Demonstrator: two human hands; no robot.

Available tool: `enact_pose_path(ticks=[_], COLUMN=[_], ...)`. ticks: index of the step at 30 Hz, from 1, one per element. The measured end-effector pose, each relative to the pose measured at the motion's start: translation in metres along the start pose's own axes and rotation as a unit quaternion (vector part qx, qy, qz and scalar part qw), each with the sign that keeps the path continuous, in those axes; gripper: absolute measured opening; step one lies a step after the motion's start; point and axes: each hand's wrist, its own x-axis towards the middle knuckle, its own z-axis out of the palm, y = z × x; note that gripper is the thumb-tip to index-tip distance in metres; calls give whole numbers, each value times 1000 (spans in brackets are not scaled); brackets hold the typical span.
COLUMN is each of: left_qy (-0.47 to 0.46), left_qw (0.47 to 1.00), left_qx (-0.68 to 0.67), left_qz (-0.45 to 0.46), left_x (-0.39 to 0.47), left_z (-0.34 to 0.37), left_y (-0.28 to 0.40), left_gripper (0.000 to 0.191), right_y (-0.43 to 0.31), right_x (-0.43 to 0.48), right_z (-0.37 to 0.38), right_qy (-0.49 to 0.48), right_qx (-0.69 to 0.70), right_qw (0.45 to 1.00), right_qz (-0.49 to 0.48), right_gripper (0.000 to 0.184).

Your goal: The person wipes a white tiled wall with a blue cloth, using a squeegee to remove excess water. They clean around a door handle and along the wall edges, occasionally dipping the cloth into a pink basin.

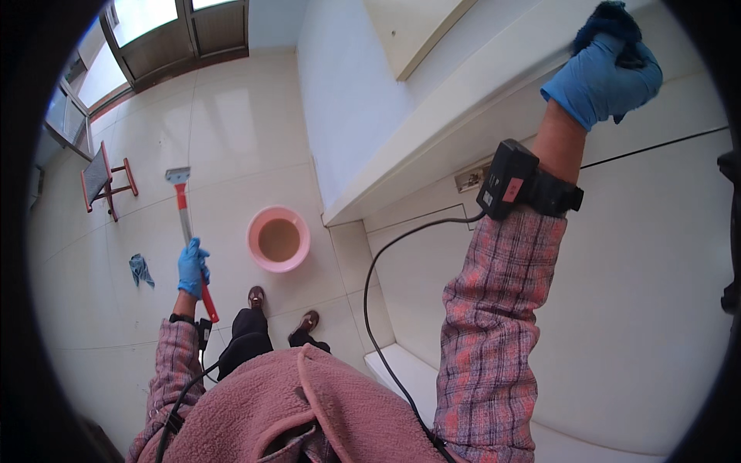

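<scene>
My right hand, in a blue glove, is raised at the upper right and grips a bunched dark blue cloth at the edge of a white ledge. Whether the cloth touches the surface I cannot tell. Low on the left, my left hand, gloved in blue too, is closed around the handle of a scraper. Its wide metal head points away from me and its red grip end sticks out behind the hand. A pink bucket holding murky brown water stands on the floor to the right of that hand.
A folding stool stands on the tiled floor at the left. Nearer lies a crumpled blue-grey cloth. Glazed doors are at the far end. A black cable runs from a wrist-worn device across my front.
</scene>
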Motion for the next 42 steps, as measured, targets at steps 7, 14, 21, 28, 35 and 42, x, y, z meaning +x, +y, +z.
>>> enact_pose_path(ticks=[7, 14, 21, 28, 35, 42], left_qy=[-172, -248, -233, -230, -230, -216], left_qw=[983, 966, 968, 964, 959, 961], left_qx=[-46, -69, -88, -92, -109, -123], left_qz=[39, 35, -24, -95, -127, -118], left_x=[-17, -26, -26, -15, 1, -1], left_z=[-3, 1, 4, 3, 4, 6], left_y=[10, 14, 4, -3, -26, -30], left_gripper=[35, 34, 29, 38, 37, 33], right_y=[-138, -177, -150, -123, -107, -94], right_x=[-49, -116, -191, -243, -299, -347], right_z=[-47, -75, -46, 9, 23, 11], right_qy=[1, 9, -47, -99, -117, -136], right_qx=[123, 32, -5, -48, -33, -41], right_qw=[992, 994, 984, 973, 965, 973], right_qz=[-10, 107, 174, 202, 233, 184], right_gripper=[23, 23, 39, 42, 45, 43])
